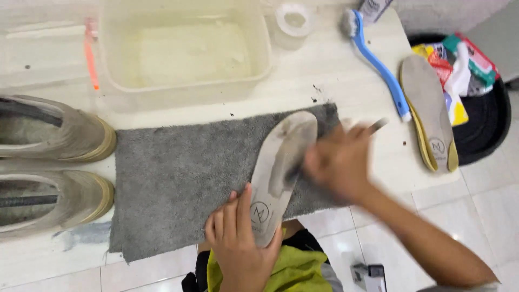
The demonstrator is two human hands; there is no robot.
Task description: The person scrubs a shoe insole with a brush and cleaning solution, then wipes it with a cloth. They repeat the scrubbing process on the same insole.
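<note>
Both forearms bare, no sleeves, no rings/watch seen on left hand (240, 246) or blurred right hand (338, 162); yellow-green garment w/ black edging shows at the lap.

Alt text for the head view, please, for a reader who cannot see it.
A left hand pins a pale insole on a grey towel while the blurred right hand scrubs it with a small brush. Nearby: two tan shoes, a plastic tub, a blue brush, a second insole.
</note>
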